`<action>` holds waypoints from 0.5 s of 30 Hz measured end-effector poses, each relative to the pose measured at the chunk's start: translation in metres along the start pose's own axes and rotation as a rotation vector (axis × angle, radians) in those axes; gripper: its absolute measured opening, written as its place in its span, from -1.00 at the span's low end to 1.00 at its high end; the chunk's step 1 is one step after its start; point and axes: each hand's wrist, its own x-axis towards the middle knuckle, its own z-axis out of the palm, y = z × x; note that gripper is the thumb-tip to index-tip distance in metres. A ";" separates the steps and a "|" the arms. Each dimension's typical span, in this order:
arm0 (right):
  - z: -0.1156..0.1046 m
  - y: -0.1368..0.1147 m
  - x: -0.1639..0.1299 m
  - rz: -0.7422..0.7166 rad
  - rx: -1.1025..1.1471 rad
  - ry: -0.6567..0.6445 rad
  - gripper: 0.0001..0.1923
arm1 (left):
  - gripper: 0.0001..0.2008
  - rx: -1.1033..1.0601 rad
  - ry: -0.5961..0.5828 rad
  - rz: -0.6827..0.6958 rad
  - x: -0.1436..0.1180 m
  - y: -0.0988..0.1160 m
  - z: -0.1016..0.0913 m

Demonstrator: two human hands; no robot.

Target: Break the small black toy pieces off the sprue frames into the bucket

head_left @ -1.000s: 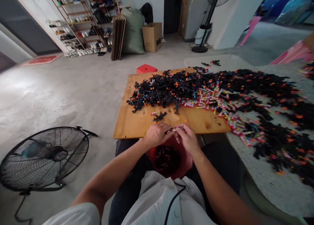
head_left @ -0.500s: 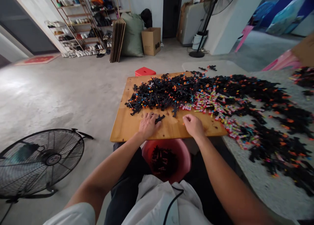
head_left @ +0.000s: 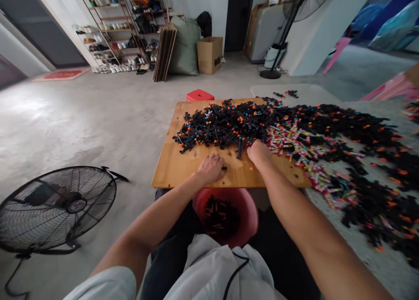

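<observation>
My left hand [head_left: 210,168] rests on the wooden board [head_left: 170,173], its fingers curled over a small black plastic piece [head_left: 224,168] that sticks out at the fingertips. My right hand [head_left: 258,151] is farther out, knuckles up. Its fingertips are at the near edge of the strip of small coloured pieces [head_left: 288,139], beside the big heap of black parts [head_left: 225,123]; they are hidden, so I cannot see whether they hold anything. Under the board's near edge, on my lap, sits a red basin [head_left: 250,210] with black parts inside.
More black parts spread right over a grey speckled table [head_left: 360,247]. A floor fan [head_left: 59,206] stands at my left on the concrete floor. A red stool [head_left: 199,95] is behind the board. Shoe racks, a cardboard box [head_left: 209,55] and a standing fan line the back.
Both hands left the spot over the basin and went out onto the board. The left closed over the loose black piece and drew it back; the right moved forward to the coloured pieces.
</observation>
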 end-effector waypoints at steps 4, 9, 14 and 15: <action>-0.003 0.015 -0.005 -0.029 -0.049 -0.052 -0.61 | -0.83 -0.031 0.086 0.068 -0.015 -0.003 0.005; -0.003 0.030 -0.028 -0.099 -0.114 -0.203 -0.67 | -0.83 -0.172 0.220 0.003 -0.044 -0.014 0.010; -0.003 0.022 -0.045 -0.220 -0.177 -0.179 -0.72 | -0.85 -0.208 0.152 -0.038 -0.056 -0.013 0.004; -0.003 0.019 -0.046 -0.235 -0.167 -0.156 -0.77 | -0.85 -0.205 0.137 -0.029 -0.056 -0.011 0.001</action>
